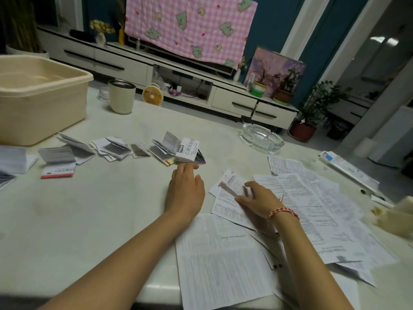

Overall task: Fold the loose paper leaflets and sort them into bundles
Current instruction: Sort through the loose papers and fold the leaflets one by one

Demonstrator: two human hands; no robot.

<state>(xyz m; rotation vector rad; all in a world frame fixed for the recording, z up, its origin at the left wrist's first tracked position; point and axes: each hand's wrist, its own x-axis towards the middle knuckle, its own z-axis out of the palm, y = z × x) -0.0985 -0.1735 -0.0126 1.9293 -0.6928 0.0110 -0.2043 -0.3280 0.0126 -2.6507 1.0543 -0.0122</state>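
Loose leaflets (223,260) sprawl unfolded along the table's (100,220) near right edge. On that pile the right hand (257,201) pinches a small leaflet (223,201) by its blurred, raised edge. The left hand (186,191) lies flat with fingers straight, its tips just beside the folded bundles (178,151) — a row running toward the cream tub (44,104) at the far left corner.

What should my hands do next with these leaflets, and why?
Probably bring the left hand across to the small leaflet and help fold it: that hand lies open by the folded bundles, holding nothing, while the right hand seems to pinch the unfolded leaflet's edge.
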